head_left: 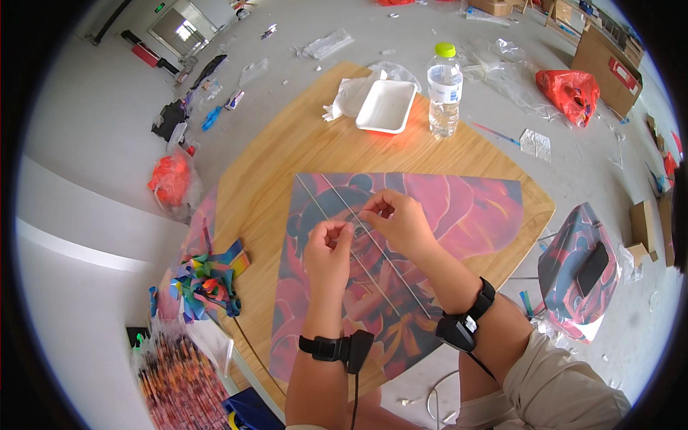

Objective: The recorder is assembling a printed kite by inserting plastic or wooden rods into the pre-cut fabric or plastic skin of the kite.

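A printed sheet [466, 215] with a pink and dark cartoon-like picture lies flat on the wooden table in front of me. Across it run two thin pale rods, a left rod [312, 194] and a right rod [398, 275], roughly parallel and slanting from far left to near right. My left hand [329, 244] is closed in a pinch above the sheet, beside the rods. Close to it, my right hand [394, 217] pinches with thumb and forefinger at the right rod. Whatever lies between the fingertips of either hand is too small to make out.
A white tray [388, 106] and a clear bottle with a green cap [445, 93] stand at the far edge of the wooden table [265, 172]. Colourful pinwheels [208, 283] lie at its left. A stool with a dark phone [593, 269] is at right. Plastic litter covers the floor.
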A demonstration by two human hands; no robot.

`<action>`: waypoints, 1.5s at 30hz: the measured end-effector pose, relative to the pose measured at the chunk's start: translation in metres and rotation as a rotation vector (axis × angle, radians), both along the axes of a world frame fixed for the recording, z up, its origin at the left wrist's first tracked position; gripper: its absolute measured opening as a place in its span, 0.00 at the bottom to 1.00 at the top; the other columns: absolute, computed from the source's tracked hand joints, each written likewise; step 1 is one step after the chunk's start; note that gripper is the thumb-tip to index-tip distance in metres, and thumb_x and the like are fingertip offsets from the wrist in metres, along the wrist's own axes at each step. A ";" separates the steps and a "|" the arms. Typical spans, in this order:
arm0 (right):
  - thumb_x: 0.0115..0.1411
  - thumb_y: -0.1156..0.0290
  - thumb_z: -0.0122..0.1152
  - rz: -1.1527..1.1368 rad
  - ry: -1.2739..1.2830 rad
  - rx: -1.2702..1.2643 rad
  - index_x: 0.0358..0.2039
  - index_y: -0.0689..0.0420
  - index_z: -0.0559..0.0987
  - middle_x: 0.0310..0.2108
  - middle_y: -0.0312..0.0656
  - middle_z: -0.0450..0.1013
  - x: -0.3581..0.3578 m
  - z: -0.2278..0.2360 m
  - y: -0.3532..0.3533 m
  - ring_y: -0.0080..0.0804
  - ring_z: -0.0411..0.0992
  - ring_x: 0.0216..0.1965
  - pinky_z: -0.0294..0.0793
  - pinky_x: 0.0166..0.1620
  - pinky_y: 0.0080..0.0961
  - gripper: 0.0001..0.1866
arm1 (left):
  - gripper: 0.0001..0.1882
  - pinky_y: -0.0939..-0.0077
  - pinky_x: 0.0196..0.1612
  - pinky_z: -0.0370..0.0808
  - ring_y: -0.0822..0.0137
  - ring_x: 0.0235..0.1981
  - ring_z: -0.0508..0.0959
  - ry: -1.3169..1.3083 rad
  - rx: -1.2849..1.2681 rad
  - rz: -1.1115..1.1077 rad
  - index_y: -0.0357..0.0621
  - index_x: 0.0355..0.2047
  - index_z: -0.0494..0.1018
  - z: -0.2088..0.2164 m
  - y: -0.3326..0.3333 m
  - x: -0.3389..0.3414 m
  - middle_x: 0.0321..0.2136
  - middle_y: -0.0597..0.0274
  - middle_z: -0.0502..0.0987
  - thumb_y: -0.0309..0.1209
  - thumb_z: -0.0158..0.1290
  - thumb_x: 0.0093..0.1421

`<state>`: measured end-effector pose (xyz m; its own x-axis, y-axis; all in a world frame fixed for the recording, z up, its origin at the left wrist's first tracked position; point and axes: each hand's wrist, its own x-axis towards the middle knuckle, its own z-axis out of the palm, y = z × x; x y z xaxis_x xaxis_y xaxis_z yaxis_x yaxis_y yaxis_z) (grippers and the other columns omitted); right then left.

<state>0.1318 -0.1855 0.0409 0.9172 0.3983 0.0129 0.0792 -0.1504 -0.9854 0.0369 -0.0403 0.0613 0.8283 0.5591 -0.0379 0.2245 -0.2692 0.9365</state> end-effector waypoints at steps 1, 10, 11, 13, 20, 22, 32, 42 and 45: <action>0.59 0.72 0.75 -0.028 -0.011 -0.009 0.50 0.59 0.81 0.32 0.36 0.80 0.000 -0.003 0.000 0.23 0.73 0.31 0.74 0.35 0.27 0.19 | 0.15 0.79 0.33 0.72 0.78 0.28 0.73 0.020 0.002 0.015 0.41 0.48 0.77 0.000 -0.002 0.002 0.36 0.64 0.78 0.30 0.65 0.64; 0.59 0.66 0.74 -0.064 -0.251 -0.337 0.61 0.46 0.78 0.32 0.30 0.80 -0.007 -0.015 0.008 0.32 0.75 0.42 0.59 0.55 0.38 0.29 | 0.25 0.77 0.35 0.72 0.75 0.28 0.73 -0.048 0.257 0.047 0.41 0.59 0.70 -0.049 0.005 0.009 0.34 0.63 0.78 0.27 0.64 0.63; 0.59 0.66 0.73 -0.070 -0.269 -0.342 0.61 0.46 0.78 0.32 0.30 0.80 -0.007 -0.018 0.009 0.33 0.75 0.42 0.60 0.54 0.38 0.28 | 0.25 0.78 0.34 0.72 0.76 0.27 0.73 -0.057 0.304 0.041 0.40 0.59 0.69 -0.054 0.006 0.009 0.32 0.64 0.78 0.27 0.64 0.64; 0.59 0.67 0.72 -0.078 -0.301 -0.355 0.60 0.46 0.79 0.33 0.30 0.79 -0.007 -0.021 0.010 0.33 0.75 0.42 0.61 0.52 0.40 0.27 | 0.25 0.79 0.33 0.73 0.76 0.27 0.74 -0.056 0.311 0.037 0.39 0.59 0.69 -0.057 0.006 0.011 0.30 0.64 0.78 0.28 0.64 0.65; 0.59 0.69 0.71 -0.105 -0.381 -0.400 0.57 0.49 0.81 0.35 0.31 0.79 -0.007 -0.025 0.013 0.33 0.75 0.41 0.61 0.50 0.41 0.23 | 0.24 0.75 0.36 0.74 0.73 0.28 0.75 0.017 0.305 0.069 0.40 0.57 0.71 -0.051 -0.003 0.015 0.35 0.62 0.75 0.26 0.66 0.63; 0.59 0.69 0.71 -0.106 -0.391 -0.413 0.56 0.49 0.81 0.36 0.31 0.80 -0.007 -0.025 0.014 0.33 0.75 0.41 0.62 0.50 0.41 0.23 | 0.24 0.75 0.36 0.74 0.73 0.28 0.75 0.033 0.321 0.076 0.40 0.57 0.71 -0.051 -0.003 0.016 0.36 0.61 0.75 0.26 0.67 0.62; 0.58 0.69 0.70 -0.118 -0.440 -0.461 0.55 0.48 0.82 0.41 0.31 0.82 -0.009 -0.030 0.015 0.34 0.76 0.43 0.63 0.51 0.41 0.23 | 0.28 0.71 0.38 0.75 0.69 0.30 0.77 0.041 0.366 0.084 0.40 0.57 0.71 -0.053 -0.004 0.016 0.35 0.60 0.77 0.26 0.69 0.59; 0.58 0.67 0.70 -0.131 -0.495 -0.516 0.54 0.46 0.83 0.45 0.31 0.81 -0.010 -0.034 0.016 0.34 0.74 0.47 0.63 0.53 0.43 0.22 | 0.25 0.68 0.38 0.75 0.65 0.30 0.76 0.017 0.433 0.106 0.41 0.53 0.73 -0.049 -0.011 0.016 0.28 0.61 0.77 0.27 0.70 0.58; 0.58 0.67 0.73 -0.215 -0.549 -0.515 0.55 0.45 0.82 0.37 0.30 0.76 -0.012 -0.033 0.014 0.34 0.73 0.46 0.62 0.51 0.42 0.23 | 0.23 0.67 0.37 0.74 0.64 0.28 0.75 0.005 0.430 0.108 0.42 0.51 0.73 -0.053 -0.010 0.016 0.30 0.61 0.76 0.28 0.70 0.58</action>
<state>0.1197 -0.1714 0.0077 0.8908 0.2917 0.3483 0.4521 -0.6454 -0.6157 0.0525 -0.0505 0.0082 0.7647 0.6081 0.2132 0.2772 -0.6092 0.7430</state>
